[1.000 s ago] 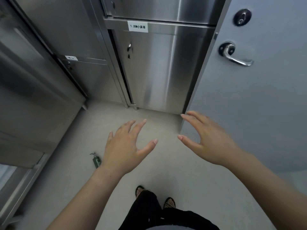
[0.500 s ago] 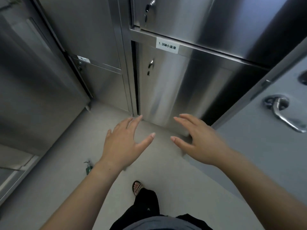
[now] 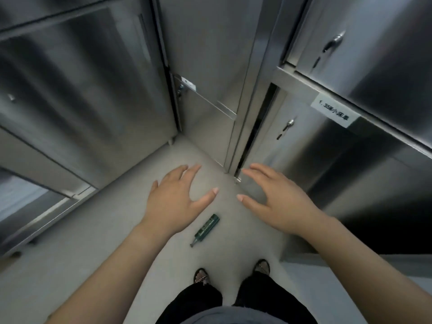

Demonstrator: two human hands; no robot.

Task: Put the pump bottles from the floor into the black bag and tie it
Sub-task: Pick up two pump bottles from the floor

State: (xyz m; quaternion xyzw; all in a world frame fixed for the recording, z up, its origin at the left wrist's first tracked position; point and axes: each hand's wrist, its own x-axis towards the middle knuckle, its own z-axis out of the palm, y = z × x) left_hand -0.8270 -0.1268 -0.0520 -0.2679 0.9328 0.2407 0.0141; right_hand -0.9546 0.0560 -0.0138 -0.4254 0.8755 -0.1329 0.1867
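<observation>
A dark green pump bottle lies on its side on the pale floor, its pump end pointing toward my feet. It rests between my two outstretched arms, a little in front of my shoes. My left hand hovers above and to the left of it, fingers spread, holding nothing. My right hand hovers to the right of it, also spread and empty. No black bag is in view.
Stainless steel cabinets wall the left and far sides, and a labelled cabinet door stands on the right. A grey door edge sits low at the right. My sandalled feet stand on the floor.
The view has swung left, so the grey door with its handle has slid out of sight. The green bottle now lies between my arms instead of left of my left wrist. Both hands stay spread.
</observation>
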